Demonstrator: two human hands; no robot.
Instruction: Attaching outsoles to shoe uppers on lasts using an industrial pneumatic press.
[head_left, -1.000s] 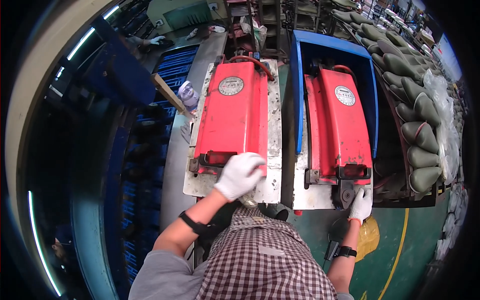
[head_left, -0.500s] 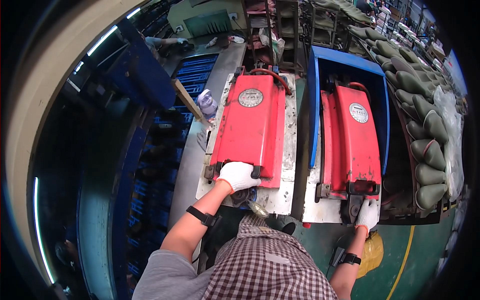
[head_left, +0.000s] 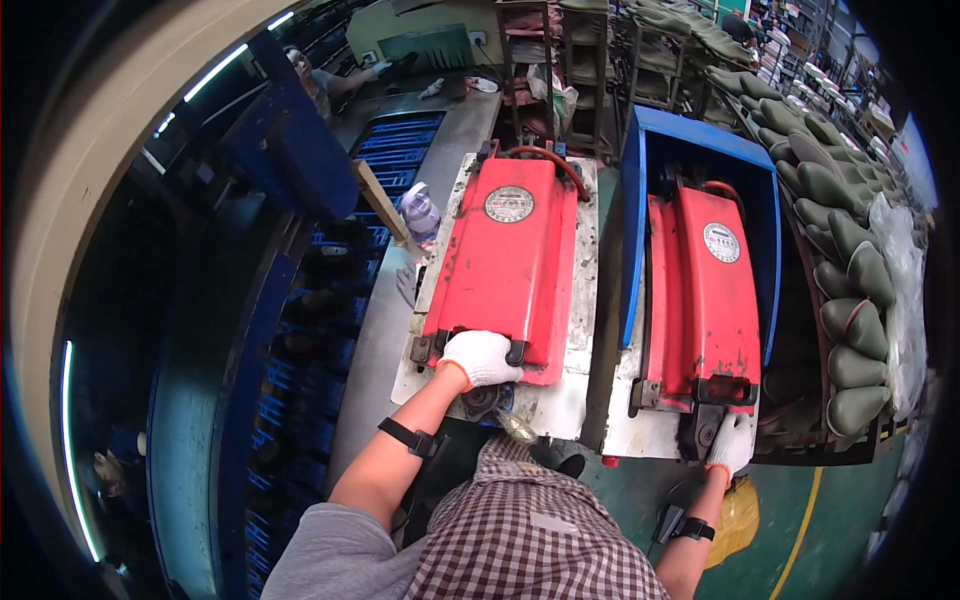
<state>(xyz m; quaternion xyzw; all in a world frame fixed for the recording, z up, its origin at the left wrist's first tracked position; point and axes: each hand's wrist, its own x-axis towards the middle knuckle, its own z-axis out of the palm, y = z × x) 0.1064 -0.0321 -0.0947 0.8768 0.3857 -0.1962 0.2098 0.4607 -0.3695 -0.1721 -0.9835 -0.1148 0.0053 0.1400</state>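
Note:
Two red press-like machines stand side by side in front of me. My left hand [head_left: 482, 358], in a white knit glove with an orange cuff, is closed round the black handle [head_left: 515, 353] at the near end of the left machine [head_left: 498, 268]. Below that hand is a dark round fitting [head_left: 482, 397]. My right hand [head_left: 732, 442], gloved the same way, lies against the right edge of a dark plate with a round boss [head_left: 706, 434], under the black handle [head_left: 725, 391] of the right machine [head_left: 705, 300]. Its fingers point upward and are partly hidden.
A blue hood [head_left: 700, 135] surrounds the right machine's back and sides. Olive shoe-shaped pieces [head_left: 852, 325] fill a rack at the right. On the left runs a metal bench [head_left: 372, 345] with a blue slatted conveyor [head_left: 400, 145]. A co-worker's gloved hand [head_left: 380, 68] is at the far bench.
The view has shifted slightly, and everything sits a little lower. The co-worker at the far left shows more. Both my hands keep their places at the two machines.

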